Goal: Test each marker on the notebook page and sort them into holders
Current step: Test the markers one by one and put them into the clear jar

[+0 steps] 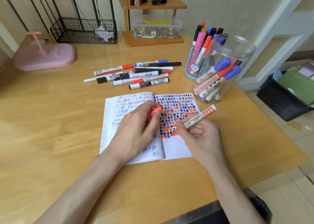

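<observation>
I'm testing red marker [198, 117] on notebook [176, 149]: right hand [202, 135] gripping barrel, left hand [136, 126] pinching cap [154, 111]. Jar [237, 53], cup [191, 69] at 2 o'clock part-filled; pile [136, 75] at 12 o'clock awaiting tests.

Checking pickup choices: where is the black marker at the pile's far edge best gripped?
I'd pinch the black marker near its right end, from above. It lies flat, and that end juts clear of the pile, while its left end crowds a blue-capped marker.
</observation>
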The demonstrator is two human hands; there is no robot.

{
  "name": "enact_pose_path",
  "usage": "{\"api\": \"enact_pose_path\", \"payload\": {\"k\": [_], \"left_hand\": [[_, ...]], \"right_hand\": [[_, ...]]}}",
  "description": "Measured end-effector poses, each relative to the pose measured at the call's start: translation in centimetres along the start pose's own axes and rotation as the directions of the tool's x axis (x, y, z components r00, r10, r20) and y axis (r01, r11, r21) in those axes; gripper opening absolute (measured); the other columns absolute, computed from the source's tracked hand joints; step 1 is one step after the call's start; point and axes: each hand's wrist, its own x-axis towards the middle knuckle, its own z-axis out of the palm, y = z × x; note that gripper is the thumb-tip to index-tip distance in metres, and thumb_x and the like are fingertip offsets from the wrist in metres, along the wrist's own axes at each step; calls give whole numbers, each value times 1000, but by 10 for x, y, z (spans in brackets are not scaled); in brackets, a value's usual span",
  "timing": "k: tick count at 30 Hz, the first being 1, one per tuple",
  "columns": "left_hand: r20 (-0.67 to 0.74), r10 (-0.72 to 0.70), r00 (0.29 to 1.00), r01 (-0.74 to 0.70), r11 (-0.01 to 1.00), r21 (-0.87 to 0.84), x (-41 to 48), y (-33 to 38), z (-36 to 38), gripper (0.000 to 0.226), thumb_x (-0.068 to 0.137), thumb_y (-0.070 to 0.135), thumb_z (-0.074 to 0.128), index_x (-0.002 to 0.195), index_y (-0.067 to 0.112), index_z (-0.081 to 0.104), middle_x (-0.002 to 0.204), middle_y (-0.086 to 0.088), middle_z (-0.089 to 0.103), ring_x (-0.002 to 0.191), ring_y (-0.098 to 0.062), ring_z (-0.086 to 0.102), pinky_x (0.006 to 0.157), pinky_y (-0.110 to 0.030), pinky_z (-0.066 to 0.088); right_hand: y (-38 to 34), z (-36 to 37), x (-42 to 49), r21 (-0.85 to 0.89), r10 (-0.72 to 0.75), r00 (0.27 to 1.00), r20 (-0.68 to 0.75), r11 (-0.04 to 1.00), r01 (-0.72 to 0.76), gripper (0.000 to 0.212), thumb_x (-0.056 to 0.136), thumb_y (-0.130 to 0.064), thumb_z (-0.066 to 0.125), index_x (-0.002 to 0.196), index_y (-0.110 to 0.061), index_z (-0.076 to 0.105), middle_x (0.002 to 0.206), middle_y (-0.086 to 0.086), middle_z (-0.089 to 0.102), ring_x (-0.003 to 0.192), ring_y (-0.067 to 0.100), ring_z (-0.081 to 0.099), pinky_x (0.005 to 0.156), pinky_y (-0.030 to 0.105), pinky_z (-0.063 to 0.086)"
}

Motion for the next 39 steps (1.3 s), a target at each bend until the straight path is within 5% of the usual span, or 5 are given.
{"api": "enact_pose_path", "payload": {"k": [14,23,27,32,39], "left_hand": [[-8,6,1000,-6,1000,5,0,-2,1,16,108,39,48,114,29,59,77,17,58,69,-7,56,64,-27,39],[-38,37,999,-37,999,25,1,-3,0,24,107,32,52,125,23,65,93,25,57,80,5,57,71,-12,38],[6,66,998,-66,998,18,3,-4,-4,28,105,31,59,132,24,66,104,20,65,84,3,61,73,-10,42],[12,32,999,-30,993,-112,3,-6,-7,21,93,42,72,109,28,72,85,16,72,70,-11,62,61,-14,41],[27,23,999,-19,992,-124,4,-10,-6,22,92,48,70,106,30,70,76,3,67,61,-11,51,60,-19,38]], "right_hand": [[0,-2,1,57,-25,999,22,998,24,13,89,-5,78,80,-11,70,57,-7,67,49,7,58,50,18,44],[3,-2,1,23,-24,999,27,999,23,16,88,-4,76,78,-13,69,59,3,68,52,12,59,50,24,45],[-2,-5,3,185,-31,999,-18,982,34,9,92,-1,73,86,-2,67,56,-6,62,49,7,56,51,18,44],[-11,-13,0,321,-65,997,-47,944,77,23,92,-10,73,100,10,63,57,-9,58,50,4,52,52,15,42],[-16,-18,0,401,64,997,-44,915,-41,21,101,-18,62,100,2,68,66,18,61,55,18,55,49,22,37]]}}
